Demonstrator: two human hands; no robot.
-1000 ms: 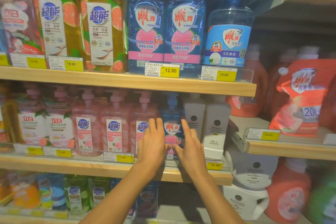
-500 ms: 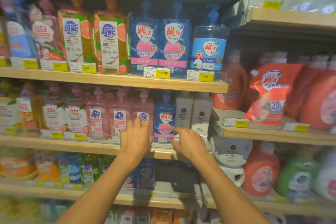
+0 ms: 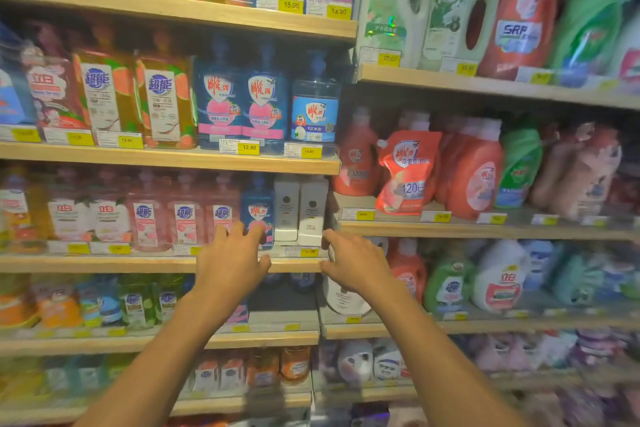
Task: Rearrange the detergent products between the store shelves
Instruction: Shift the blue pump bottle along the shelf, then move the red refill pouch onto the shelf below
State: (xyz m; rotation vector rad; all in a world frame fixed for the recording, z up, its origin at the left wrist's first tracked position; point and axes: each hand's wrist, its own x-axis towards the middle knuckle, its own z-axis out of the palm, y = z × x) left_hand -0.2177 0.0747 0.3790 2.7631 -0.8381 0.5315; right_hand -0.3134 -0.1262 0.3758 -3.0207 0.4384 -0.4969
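Observation:
A small blue pump bottle [image 3: 257, 208] stands on the middle wooden shelf [image 3: 104, 263], between pink pump bottles [image 3: 183, 215] and two white bottles [image 3: 300, 210]. My left hand [image 3: 230, 262] hovers in front of the shelf edge just below the blue bottle, fingers spread, holding nothing. My right hand [image 3: 353, 263] is apart to the right, below the white bottles, fingers also spread and empty. One shelf up stand two larger blue bottles [image 3: 242, 104] and a clear blue-labelled bottle [image 3: 314, 111].
Yellow price tags line every shelf edge. The right bay holds large orange jugs [image 3: 474, 170], a red refill pouch [image 3: 403, 172], green bottles [image 3: 517, 166] and white jugs [image 3: 391, 7]. Lower shelves carry small coloured bottles and white containers.
Both hands let go of the small blue bottle, which stays on the shelf, and drew back and apart. The view pulled away and shifted, showing more shelves.

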